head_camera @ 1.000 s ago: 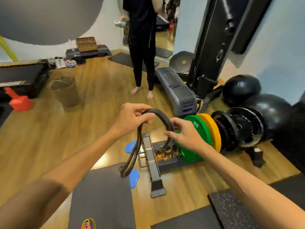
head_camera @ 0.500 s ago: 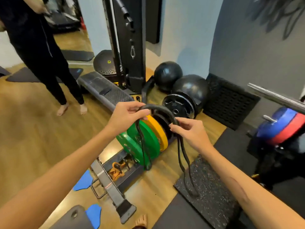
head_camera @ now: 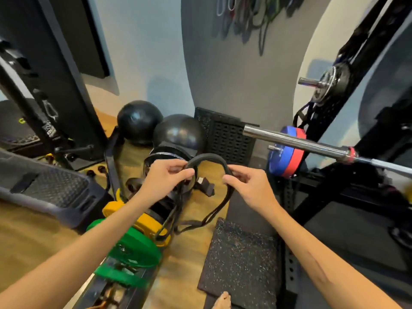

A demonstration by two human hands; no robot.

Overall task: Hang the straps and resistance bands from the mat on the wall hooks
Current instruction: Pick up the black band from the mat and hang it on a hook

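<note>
A black resistance band [head_camera: 207, 157] arches between both hands at chest height. My left hand [head_camera: 166, 178] pinches its left side and my right hand [head_camera: 247, 186] pinches its right side. The rest of the band hangs down in loose loops toward the floor, in front of the weight plates. High on the grey wall, several coloured bands [head_camera: 249, 14] hang from hooks that I cannot make out.
A chrome barbell end [head_camera: 296, 141] with blue and red plates [head_camera: 283, 152] juts in from the right on a black rack. Yellow and green plates [head_camera: 133, 237], two black balls [head_camera: 156, 128], a step bench [head_camera: 49, 188] and a speckled mat [head_camera: 240, 259] lie below.
The view has swung right and upward, from the person and wooden floor to the grey wall with hanging bands. Both hands keep holding the black band, carried along.
</note>
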